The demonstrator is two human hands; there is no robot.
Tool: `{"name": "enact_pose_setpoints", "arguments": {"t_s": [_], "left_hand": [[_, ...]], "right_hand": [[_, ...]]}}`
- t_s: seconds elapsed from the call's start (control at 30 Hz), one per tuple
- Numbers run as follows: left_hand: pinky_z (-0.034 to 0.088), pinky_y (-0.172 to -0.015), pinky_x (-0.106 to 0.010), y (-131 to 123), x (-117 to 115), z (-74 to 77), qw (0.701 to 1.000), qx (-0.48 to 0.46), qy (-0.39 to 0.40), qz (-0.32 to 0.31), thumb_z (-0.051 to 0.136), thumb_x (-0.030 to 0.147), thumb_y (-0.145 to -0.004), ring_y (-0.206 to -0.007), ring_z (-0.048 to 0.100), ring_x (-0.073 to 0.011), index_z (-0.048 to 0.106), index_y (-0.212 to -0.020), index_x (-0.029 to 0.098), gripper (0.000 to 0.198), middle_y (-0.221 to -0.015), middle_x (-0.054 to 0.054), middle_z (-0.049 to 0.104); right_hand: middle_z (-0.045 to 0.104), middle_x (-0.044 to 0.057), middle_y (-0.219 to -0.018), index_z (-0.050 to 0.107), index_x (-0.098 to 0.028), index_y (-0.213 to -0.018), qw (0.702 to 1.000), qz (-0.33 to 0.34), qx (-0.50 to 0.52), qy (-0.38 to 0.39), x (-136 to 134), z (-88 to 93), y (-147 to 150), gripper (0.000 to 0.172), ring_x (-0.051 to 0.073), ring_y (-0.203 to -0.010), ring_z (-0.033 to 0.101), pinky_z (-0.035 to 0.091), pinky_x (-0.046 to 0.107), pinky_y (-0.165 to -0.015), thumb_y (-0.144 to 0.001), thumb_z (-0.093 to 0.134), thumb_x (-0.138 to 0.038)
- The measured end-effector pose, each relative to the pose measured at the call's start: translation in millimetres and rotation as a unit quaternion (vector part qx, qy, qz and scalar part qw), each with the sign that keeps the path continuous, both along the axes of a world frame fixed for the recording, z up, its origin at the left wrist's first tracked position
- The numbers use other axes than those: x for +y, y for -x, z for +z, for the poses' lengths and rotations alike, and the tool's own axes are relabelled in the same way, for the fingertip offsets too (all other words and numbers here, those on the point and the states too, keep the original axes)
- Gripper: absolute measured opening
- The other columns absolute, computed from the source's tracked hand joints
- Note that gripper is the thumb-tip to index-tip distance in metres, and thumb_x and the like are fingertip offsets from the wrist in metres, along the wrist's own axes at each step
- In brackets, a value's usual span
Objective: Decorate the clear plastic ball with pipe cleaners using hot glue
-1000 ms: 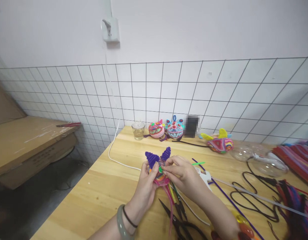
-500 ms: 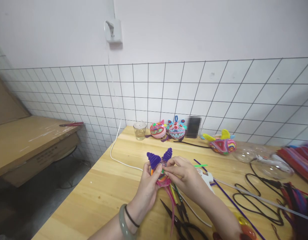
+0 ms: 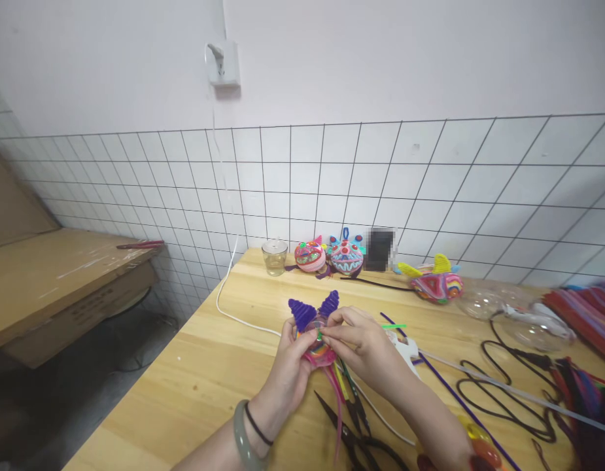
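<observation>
My left hand (image 3: 293,363) is closed around a round pipe-cleaner animal head (image 3: 322,357) with two purple pointed ears and bands of pink, orange and other colours. With thumb and fingers pinched together, my right hand (image 3: 354,337) presses at the front of the head. A small green piece (image 3: 320,335) shows at those fingertips; whether it is loose or fixed to the head I cannot tell. Pink strands hang below the head. Just under my hands lie black-handled scissors (image 3: 363,445) and tweezers or pliers (image 3: 352,402), partly overlapping.
Finished colourful heads (image 3: 346,254) and a glass cup (image 3: 275,256) stand along the tiled wall. A white glue gun (image 3: 405,348) lies beside my right forearm. Black cable (image 3: 508,392), clear plastic shells (image 3: 537,327) and bundled pipe cleaners (image 3: 584,320) occupy the right side.
My left thumb has shifted slightly down on the head, showing a little more of its front. Otherwise hands and objects look almost the same.
</observation>
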State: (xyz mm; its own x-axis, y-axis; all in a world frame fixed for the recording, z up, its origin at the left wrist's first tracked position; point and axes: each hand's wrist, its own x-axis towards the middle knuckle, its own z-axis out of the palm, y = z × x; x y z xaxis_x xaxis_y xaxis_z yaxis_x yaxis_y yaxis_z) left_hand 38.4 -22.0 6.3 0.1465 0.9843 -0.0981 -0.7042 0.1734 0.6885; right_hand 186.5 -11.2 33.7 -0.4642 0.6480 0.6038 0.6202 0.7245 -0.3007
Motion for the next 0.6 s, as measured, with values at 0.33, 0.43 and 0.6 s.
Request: {"name": "enact_pose_setpoints", "arguments": {"t_s": [0.33,0.43,0.6], "left_hand": [[0.052,-0.064,-0.034,-0.5,-0.4,-0.3,1.0,0.011,0.011,0.013,0.073,0.017,-0.065,-0.072,0.06,-0.0156,0.053,-0.092,0.021,0.034,-0.086,0.001,0.063],[0.052,-0.063,-0.034,-0.8,0.4,-1.9,1.0,0.015,0.01,0.019,0.074,0.017,-0.064,-0.072,0.061,-0.0162,0.053,-0.093,0.022,0.035,-0.086,0.001,0.063],[0.053,-0.063,-0.033,-2.2,1.5,-4.3,1.0,0.015,0.01,0.025,0.073,0.017,-0.065,-0.073,0.06,-0.0158,0.051,-0.094,0.021,0.037,-0.087,0.0,0.063]], "right_hand": [[0.065,0.005,-0.084,0.073,-0.023,-0.086,1.0,-0.008,0.007,0.017,-2.8,2.5,4.3,0.02,0.018,-0.078,0.058,0.046,0.03,-0.067,-0.089,0.056,-0.014],[0.064,0.005,-0.083,0.073,-0.023,-0.087,1.0,-0.009,0.009,0.004,-2.3,1.2,5.3,0.02,0.018,-0.078,0.058,0.046,0.031,-0.067,-0.089,0.056,-0.015],[0.065,0.006,-0.085,0.073,-0.022,-0.09,1.0,-0.016,0.014,0.011,-2.0,-1.0,4.8,0.018,0.02,-0.081,0.059,0.047,0.032,-0.069,-0.087,0.058,-0.013]]}}
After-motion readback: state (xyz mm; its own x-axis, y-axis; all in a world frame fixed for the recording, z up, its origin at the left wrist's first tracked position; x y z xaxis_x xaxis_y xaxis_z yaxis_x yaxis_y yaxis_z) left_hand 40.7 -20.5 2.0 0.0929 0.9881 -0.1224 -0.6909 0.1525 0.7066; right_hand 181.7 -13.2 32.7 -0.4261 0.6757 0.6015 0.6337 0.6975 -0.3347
